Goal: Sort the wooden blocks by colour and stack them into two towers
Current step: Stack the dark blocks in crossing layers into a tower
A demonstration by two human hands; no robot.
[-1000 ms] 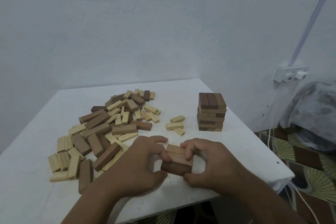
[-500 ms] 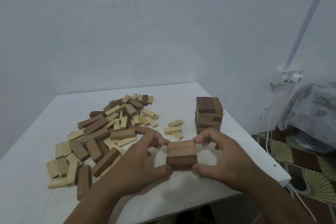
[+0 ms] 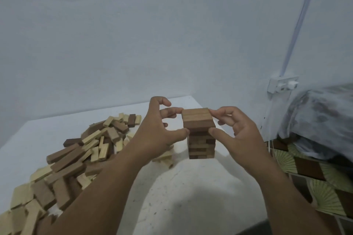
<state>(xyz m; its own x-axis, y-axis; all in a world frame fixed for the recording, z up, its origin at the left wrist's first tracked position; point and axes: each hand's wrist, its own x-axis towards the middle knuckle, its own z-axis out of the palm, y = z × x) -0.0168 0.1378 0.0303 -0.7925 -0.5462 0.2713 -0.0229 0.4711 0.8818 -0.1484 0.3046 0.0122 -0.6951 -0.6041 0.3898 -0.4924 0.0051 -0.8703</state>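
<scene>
A tower of brown blocks stands on the white table towards its right edge. Directly over the tower I hold a flat row of three brown blocks between both hands. My left hand pinches its left side with thumb and fingers, and my right hand pinches its right side. Whether the row touches the tower top is hidden by my thumbs. A loose heap of brown and pale blocks lies on the left of the table, with a few pale blocks partly hidden behind my left wrist.
The table's right edge is close beside the tower; beyond it are a patterned floor covering and a grey bundle. A wall socket with a conduit sits on the wall at right. The wall runs just behind the table.
Both hands lifted the row of three brown blocks off the table's front and carried it away from me, over the brown tower. The camera tilted up.
</scene>
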